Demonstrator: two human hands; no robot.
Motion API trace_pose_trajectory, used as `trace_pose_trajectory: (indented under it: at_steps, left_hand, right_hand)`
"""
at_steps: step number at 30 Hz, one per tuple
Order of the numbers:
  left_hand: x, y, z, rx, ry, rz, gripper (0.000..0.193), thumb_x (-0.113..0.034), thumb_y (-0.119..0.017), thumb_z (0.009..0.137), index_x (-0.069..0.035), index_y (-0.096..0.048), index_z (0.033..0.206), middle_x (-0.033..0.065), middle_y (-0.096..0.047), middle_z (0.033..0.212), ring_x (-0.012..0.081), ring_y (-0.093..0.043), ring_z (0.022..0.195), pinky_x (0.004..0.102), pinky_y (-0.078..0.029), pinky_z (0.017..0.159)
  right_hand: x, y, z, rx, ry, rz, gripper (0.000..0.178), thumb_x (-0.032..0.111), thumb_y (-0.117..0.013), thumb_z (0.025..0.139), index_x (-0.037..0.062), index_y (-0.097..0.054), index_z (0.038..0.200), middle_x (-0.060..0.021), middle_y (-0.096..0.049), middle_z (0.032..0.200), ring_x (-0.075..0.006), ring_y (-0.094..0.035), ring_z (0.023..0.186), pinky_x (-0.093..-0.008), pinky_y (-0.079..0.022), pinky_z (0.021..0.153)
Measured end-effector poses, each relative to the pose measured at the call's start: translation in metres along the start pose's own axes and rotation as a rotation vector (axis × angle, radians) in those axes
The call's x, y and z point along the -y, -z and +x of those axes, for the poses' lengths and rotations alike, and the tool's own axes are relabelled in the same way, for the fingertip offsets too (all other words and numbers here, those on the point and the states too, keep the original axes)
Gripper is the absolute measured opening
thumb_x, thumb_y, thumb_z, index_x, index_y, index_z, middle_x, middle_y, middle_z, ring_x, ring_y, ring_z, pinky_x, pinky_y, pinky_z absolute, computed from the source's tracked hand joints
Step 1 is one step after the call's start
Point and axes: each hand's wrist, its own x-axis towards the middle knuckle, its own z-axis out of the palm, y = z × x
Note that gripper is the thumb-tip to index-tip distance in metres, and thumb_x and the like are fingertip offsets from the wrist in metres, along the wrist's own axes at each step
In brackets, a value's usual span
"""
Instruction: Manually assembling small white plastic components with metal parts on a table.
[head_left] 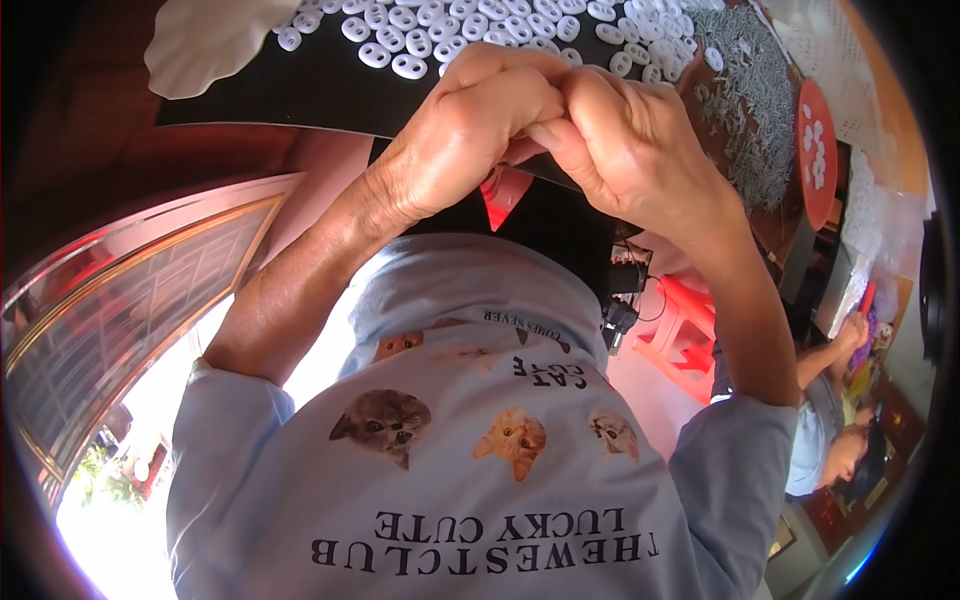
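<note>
My left hand [478, 118] and my right hand [632, 145] meet at the near edge of the black tabletop [290, 105]. Both have their fingers curled inward, thumbs and fingertips pressed together. Whatever is between them is hidden by the fingers. Just beyond the hands lie many white oval plastic pieces [409, 66], each with two holes. To the right of my right hand spreads a heap of small grey metal screws [752, 130].
A red plate [808, 195] with small white pieces stands right of the screws. A pale, wavy-edged sheet [205, 45] lies at the far left. Below the table is a red plastic stool [678, 335]. Another person [825, 430] sits at the right.
</note>
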Motion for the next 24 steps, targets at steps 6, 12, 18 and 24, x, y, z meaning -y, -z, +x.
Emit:
trace_pose_trajectory:
  at_steps: [6, 12, 18, 24]
  left_hand:
    - [0.004, 0.005, -0.005, 0.016, -0.004, -0.086, 0.018, -0.016, -0.05, 0.089, -0.003, -0.054, 0.077, 0.0004, -0.047, 0.064, 0.0074, -0.044, 0.057, 0.0237, -0.035, 0.051]
    - [0.002, 0.009, -0.006, 0.068, 0.025, -0.083, 0.021, -0.018, -0.051, 0.091, -0.002, -0.055, 0.079, 0.0, -0.048, 0.063, 0.007, -0.045, 0.054, 0.0237, -0.035, 0.049]
    - [0.004, 0.003, -0.005, 0.053, -0.007, -0.056, 0.021, -0.018, -0.052, 0.092, -0.002, -0.056, 0.079, 0.0, -0.051, 0.064, 0.0061, -0.045, 0.055, 0.0224, -0.034, 0.049]
    - [0.012, 0.001, -0.005, 0.072, -0.164, -0.045, 0.033, -0.021, -0.054, 0.098, -0.006, -0.049, 0.069, -0.0028, -0.047, 0.063, 0.0046, -0.04, 0.058, 0.0226, -0.032, 0.051]
  right_hand:
    - [0.005, 0.012, 0.004, 0.058, -0.086, 0.123, 0.035, 0.031, -0.069, 0.088, 0.0037, -0.047, 0.086, -0.0112, -0.057, 0.076, -0.0296, -0.062, 0.063, -0.0392, -0.046, 0.048]
    - [0.016, 0.027, -0.009, 0.055, -0.543, 0.688, 0.029, 0.03, -0.048, 0.102, 0.0034, -0.051, 0.089, -0.0102, -0.052, 0.074, -0.0247, -0.053, 0.064, -0.0356, -0.045, 0.062]
    - [0.018, 0.026, -0.01, 0.036, -0.547, 0.678, 0.023, 0.021, -0.053, 0.1, 0.0009, -0.05, 0.089, -0.0108, -0.05, 0.068, -0.0221, -0.046, 0.058, -0.0333, -0.04, 0.056]
    - [-0.004, 0.076, -0.056, -0.332, -0.888, 0.503, 0.017, 0.017, -0.056, 0.099, 0.0022, -0.064, 0.096, 0.0053, -0.052, 0.071, -0.002, -0.043, 0.065, -0.0213, -0.036, 0.056]
